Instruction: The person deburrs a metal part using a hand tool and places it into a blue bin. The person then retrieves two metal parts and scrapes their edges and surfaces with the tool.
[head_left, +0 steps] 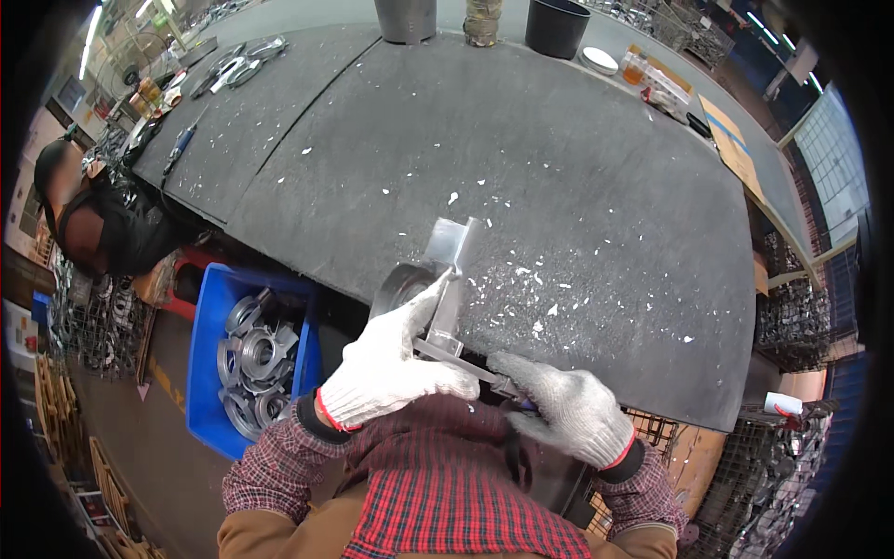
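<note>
A silvery cast metal part, with a flat upright plate and a round ring on its left side, rests at the near edge of the dark worktable. My left hand, in a white knitted glove, is closed round the part, with the thumb side toward me. In my right hand, also gloved, is a flat file; the fingers wrap its handle, which mostly hides behind them. The file's blade lies against the part's near end, close to my left fingers.
Pale metal flakes litter the tabletop. A blue crate of ring-shaped castings stands below on the left, near another person. Along the far edge are a grey bucket, a black bucket and a white lid. Wire baskets stand right.
</note>
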The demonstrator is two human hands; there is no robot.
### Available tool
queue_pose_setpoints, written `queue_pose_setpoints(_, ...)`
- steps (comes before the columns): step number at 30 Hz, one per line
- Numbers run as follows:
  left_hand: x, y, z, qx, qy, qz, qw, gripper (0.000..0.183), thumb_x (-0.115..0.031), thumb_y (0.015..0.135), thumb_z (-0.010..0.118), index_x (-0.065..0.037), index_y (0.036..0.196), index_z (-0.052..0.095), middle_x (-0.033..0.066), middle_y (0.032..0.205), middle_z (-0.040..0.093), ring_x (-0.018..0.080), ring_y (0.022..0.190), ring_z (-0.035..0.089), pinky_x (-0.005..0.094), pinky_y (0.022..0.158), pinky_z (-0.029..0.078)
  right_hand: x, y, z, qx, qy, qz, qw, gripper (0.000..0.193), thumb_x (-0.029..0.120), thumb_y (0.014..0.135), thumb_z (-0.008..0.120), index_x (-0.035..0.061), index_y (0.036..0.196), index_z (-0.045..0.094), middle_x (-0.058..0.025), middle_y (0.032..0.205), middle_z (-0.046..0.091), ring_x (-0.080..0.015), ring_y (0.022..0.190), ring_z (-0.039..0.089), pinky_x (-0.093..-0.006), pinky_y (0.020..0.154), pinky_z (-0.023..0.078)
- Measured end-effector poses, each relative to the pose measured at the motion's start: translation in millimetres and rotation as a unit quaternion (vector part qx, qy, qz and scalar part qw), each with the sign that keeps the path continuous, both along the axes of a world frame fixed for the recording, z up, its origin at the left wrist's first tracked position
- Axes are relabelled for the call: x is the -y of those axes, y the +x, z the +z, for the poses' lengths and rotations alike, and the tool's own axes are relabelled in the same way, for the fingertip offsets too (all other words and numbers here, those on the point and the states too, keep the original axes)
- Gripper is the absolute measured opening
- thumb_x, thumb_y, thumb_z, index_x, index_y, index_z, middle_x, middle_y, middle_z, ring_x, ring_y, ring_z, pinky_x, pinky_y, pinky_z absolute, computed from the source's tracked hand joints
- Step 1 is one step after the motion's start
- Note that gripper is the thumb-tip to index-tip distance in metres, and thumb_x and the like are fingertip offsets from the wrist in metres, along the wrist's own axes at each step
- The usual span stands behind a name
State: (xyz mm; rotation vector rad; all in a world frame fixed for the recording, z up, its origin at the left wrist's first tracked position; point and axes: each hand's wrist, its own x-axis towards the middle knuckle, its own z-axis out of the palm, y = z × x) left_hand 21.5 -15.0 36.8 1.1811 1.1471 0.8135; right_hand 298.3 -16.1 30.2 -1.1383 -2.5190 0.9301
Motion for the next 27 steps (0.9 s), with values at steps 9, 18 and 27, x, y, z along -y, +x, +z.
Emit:
queue_pose_setpoints(9, 4.2, 18.3, -38.2, 0.252, -0.026, 0.083, 0.964, 0.095, -0.008, 0.095, 0.076, -0.004, 0.173, 0.023, 0.0065, 0.131, 0.062, 0.0149, 0.111, 0.065, 0.0335, 0.101, 0.056, -0.1, -1.4, 18.5, -0.090, -0.197, -0.126, 0.968, 0.075, 0.030, 0.099, 0.077, 0.0151, 0.163, 0.041, -0.0248, 0.121, 0.077, -0.0433, 0.113, 0.077, -0.0492, 0.095, 0.063)
queue_pose_setpoints(18, 7.1, 16.8, -46.9, 0.128, 0.012, 0.080, 0.988, 0.074, -0.011, 0.106, 0.068, 0.006, 0.168, 0.034, 0.0106, 0.139, 0.064, 0.0150, 0.126, 0.060, 0.0330, 0.111, 0.049, 7.6, -16.5, 13.0, -0.014, -0.154, -0.132, 0.979, 0.077, 0.027, 0.101, 0.075, 0.0142, 0.167, 0.037, -0.0271, 0.118, 0.077, -0.0443, 0.106, 0.078, -0.0497, 0.086, 0.066)
queue_pose_setpoints(27, 4.7, 2.5, -45.4, 0.261, -0.049, 0.067, 0.962, 0.079, -0.010, 0.101, 0.073, 0.000, 0.170, 0.034, 0.0082, 0.138, 0.064, 0.0137, 0.113, 0.064, 0.0298, 0.096, 0.054, -1.5, -18.9, 24.3, 0.001, -0.064, -0.063, 0.996, 0.072, 0.026, 0.098, 0.077, 0.0144, 0.162, 0.045, -0.0230, 0.114, 0.078, -0.0395, 0.093, 0.081, -0.0473, 0.079, 0.068)
